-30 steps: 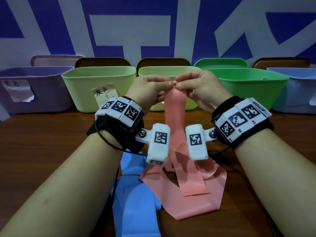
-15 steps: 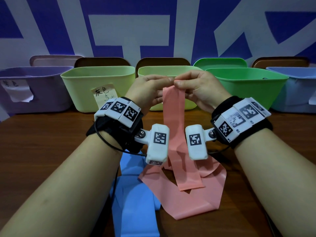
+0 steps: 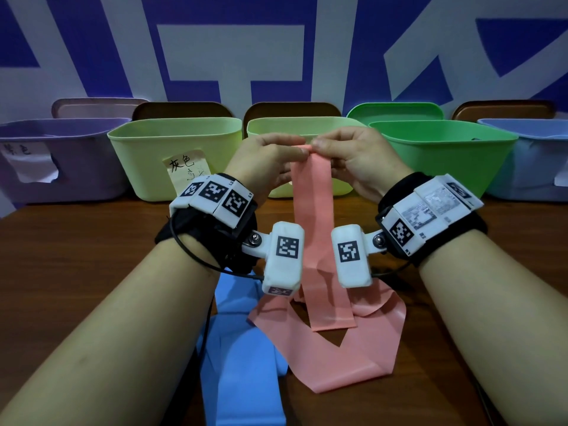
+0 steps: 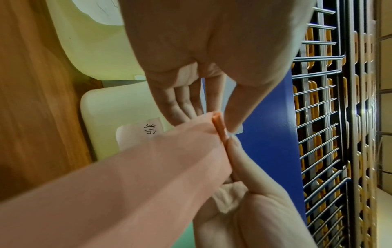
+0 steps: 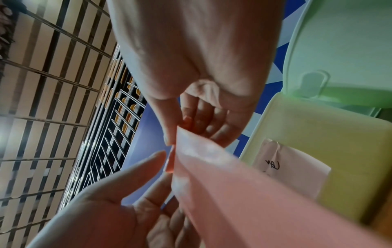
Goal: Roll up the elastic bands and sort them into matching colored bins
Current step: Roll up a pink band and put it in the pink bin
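Row of bins (image 3: 175, 158) walling the far table edge, pink band (image 3: 313, 222) hanging between both wrists, blue band (image 3: 242, 364) underneath, bare table (image 3: 76, 241) open at the left.

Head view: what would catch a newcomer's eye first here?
Both hands, left hand and right hand, pinch the top edge of a pink band at centre, its tail looping on the wooden table. A blue band lies beside it, and pastel bins line the back.
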`<state>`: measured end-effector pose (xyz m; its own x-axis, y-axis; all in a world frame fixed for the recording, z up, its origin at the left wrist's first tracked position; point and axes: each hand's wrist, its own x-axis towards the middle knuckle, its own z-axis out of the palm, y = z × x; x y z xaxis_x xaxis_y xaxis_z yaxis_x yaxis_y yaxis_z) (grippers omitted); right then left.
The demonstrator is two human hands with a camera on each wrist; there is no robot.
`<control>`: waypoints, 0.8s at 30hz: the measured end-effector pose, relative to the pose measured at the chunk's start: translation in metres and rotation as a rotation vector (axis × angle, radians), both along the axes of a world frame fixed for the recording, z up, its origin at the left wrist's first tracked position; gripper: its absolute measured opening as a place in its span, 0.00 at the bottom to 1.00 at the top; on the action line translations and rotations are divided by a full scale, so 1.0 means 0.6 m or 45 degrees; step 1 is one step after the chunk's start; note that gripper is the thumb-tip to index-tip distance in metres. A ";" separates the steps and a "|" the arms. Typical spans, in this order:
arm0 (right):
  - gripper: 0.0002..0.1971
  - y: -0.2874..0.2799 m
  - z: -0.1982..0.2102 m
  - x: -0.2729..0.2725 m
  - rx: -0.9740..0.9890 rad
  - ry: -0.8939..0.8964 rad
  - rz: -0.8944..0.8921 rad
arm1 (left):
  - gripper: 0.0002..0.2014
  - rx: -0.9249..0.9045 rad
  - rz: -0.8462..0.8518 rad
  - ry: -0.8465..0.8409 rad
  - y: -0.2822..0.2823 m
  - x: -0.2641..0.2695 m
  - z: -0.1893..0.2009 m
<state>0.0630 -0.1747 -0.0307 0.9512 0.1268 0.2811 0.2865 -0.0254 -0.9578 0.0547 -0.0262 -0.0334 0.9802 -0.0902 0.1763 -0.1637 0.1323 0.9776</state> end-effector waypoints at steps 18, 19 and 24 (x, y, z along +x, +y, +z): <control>0.05 0.001 -0.003 0.005 -0.011 -0.067 -0.089 | 0.07 -0.088 0.055 0.013 0.000 -0.001 0.000; 0.04 0.001 -0.002 0.005 0.006 -0.076 -0.087 | 0.07 -0.111 0.027 0.012 0.000 0.000 0.000; 0.04 0.006 -0.004 -0.001 0.020 -0.110 -0.082 | 0.11 -0.059 0.058 0.020 0.003 0.007 -0.008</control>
<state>0.0625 -0.1709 -0.0331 0.9295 0.0612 0.3638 0.3661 -0.0319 -0.9300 0.0586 -0.0245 -0.0384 0.9858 -0.0372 0.1637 -0.1552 0.1700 0.9731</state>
